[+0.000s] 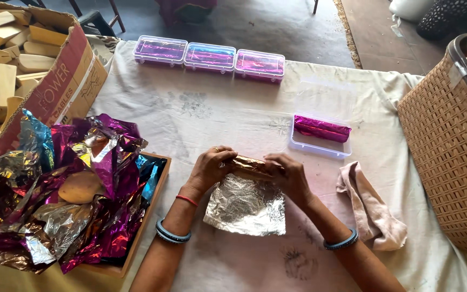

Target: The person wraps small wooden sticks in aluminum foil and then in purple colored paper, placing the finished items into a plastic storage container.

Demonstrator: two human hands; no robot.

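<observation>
While both hands clamp it, foil-wrapped block sits mid-table on cloth. Head view: left hand curled shut on left end, right hand curled shut on right end. Silver foil sheet trails toward body. Foil likely thin, crinkly, tear-prone; block stiff, light. Best gripped at ends. Open clear box nearby.

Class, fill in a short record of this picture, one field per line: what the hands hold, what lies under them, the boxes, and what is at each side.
Left hand: grips one end of a foil-wrapped block
Right hand: grips the other end
Foil sheet: silver, crinkled, spread under the block
Open box: clear, holds one purple-wrapped block
Closed boxes: three in a row, far edge
Left side: tray heaped with coloured foil; carton of wooden blocks
Right side: cloth, woven basket
</observation>
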